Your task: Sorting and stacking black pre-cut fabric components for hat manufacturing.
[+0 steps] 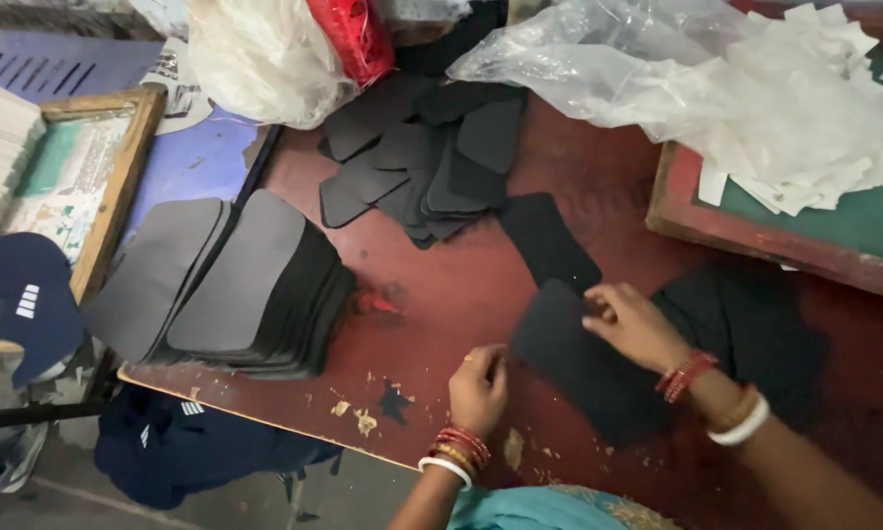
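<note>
Two hands (478, 388) (633, 324) at one black piece (559, 339), two grey stacks (235, 285) beside.
</note>
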